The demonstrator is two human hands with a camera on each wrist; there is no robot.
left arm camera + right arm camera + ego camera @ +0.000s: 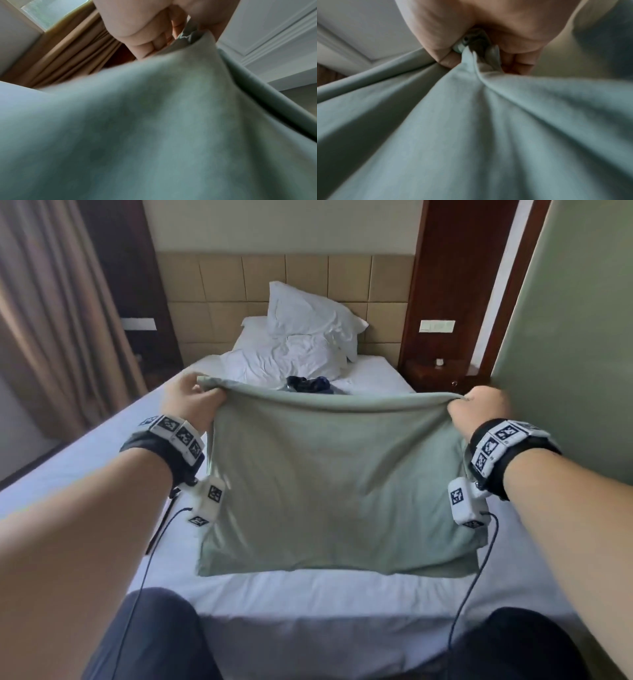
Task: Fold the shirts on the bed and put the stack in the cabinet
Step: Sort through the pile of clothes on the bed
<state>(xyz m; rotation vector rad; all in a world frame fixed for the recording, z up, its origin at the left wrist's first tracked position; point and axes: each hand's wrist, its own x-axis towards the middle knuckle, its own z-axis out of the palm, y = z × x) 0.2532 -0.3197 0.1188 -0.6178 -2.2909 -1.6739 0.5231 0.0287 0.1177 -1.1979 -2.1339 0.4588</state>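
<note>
Green shirt point(335, 484) hung over the near end of the white bed point(68, 460). My left hand point(186, 400) gripped its top left corner and my right hand point(479, 409) gripped its top right corner. Far behind it, a dark shirt point(308, 383) lay by the pillows point(308, 316).

Two hands were in view: the left hand point(186, 398) at about ten o'clock and the right hand point(479, 410) at about two o'clock. Between them hung one green shirt point(335, 484). One dark garment point(308, 383) lay crumpled on the one bed point(68, 460) toward twelve o'clock; whether it was a single piece could not be told. Two white pillows point(308, 313) were piled at the headboard, also toward twelve o'clock. Each wrist carried one tagged band, two in all point(180, 436). One curtain point(51, 302) hung at about ten o'clock, and one wall switch plate point(437, 325) sat at about one o'clock.
</note>
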